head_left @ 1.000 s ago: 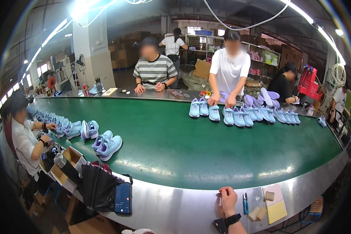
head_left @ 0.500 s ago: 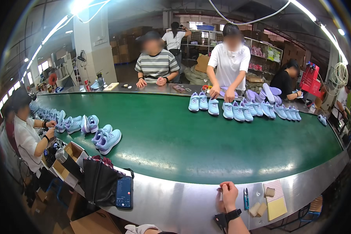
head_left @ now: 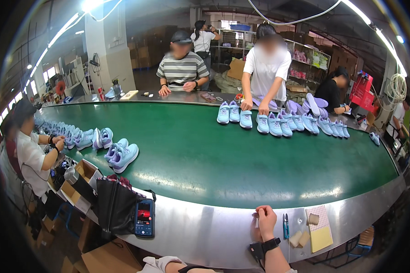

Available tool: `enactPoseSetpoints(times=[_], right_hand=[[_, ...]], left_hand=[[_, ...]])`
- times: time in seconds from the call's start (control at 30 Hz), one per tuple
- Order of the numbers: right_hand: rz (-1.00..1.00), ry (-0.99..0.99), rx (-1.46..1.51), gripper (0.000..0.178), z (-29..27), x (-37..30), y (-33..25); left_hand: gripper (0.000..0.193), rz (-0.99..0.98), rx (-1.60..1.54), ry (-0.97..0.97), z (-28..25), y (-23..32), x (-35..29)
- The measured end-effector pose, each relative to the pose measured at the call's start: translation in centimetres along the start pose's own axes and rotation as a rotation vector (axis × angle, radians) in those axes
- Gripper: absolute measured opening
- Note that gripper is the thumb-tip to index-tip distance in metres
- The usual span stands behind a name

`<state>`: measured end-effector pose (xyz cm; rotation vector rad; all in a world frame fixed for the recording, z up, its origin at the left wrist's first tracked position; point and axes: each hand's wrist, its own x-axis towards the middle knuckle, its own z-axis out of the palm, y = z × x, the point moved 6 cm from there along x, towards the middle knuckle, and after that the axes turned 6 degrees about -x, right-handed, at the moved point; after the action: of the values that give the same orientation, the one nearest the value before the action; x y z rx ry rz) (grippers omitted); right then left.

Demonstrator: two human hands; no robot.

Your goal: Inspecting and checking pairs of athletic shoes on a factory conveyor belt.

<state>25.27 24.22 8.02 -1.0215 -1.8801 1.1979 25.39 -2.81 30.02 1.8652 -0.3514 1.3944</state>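
Note:
My right hand (head_left: 265, 222) rests on the metal ledge (head_left: 191, 227) at the near edge of the belt, fingers curled in, and I see nothing in it. A black band with a small black box (head_left: 258, 249) is at that wrist. Just right of the hand lie teal-handled thread snips (head_left: 285, 226). Beyond them are pale sponge blocks (head_left: 295, 239), a brown block (head_left: 314, 219) and a yellow notepad (head_left: 322, 240) on a gridded sheet. My left hand is out of view; only a pale sleeve (head_left: 161, 265) shows at the lower edge.
Light-blue sneakers (head_left: 123, 158) stand on the green belt (head_left: 205, 159) at left; more sneakers (head_left: 274, 124) line its far side. A phone (head_left: 144, 218) leans on a black bag (head_left: 116, 207) beside a steel flask (head_left: 79, 184). Co-workers (head_left: 268, 68) stand across and at left.
The whole view has shifted slightly. The phone screen now shows a red picture. My right hand stays on the ledge, still curled. Across the belt, the striped-shirt person's head has lifted.

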Motion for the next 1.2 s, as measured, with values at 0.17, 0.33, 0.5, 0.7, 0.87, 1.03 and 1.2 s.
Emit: enactPoseSetpoints(times=[0.17,0.33,0.5,0.7,0.87,1.03,1.2], right_hand=[[0.022,-0.008,0.048,0.014,0.4,0.3,0.9],[-0.003,0.001,0.004,0.014,-0.2,0.4,0.7],[-0.008,-0.023,-0.003,0.014,0.1,0.4,1.0],[0.006,-0.008,0.084,0.015,0.2,0.4,1.5],[0.014,-0.017,0.073,0.015,0.0,0.1,1.2],[-0.008,-0.001,0.065,0.014,0.1,0.7,2.2],[-0.034,0.025,-0.039,0.014,0.1,0.8,0.8]], left_hand=[[0.035,0.003,-0.117,0.139,-0.6,0.5,0.8],[0.038,0.012,-0.145,0.159,-1.7,1.4,1.7],[0.038,-0.028,-0.166,0.084,-1.5,1.4,1.8],[0.039,-0.038,-0.157,0.087,-1.3,0.8,1.1],[0.035,-0.206,-0.118,0.28,-3.1,-0.5,-0.5],[0.029,-0.609,0.078,0.479,-8.7,-3.7,-6.6],[0.021,-0.867,0.438,0.903,-17.4,-6.1,-15.4]])
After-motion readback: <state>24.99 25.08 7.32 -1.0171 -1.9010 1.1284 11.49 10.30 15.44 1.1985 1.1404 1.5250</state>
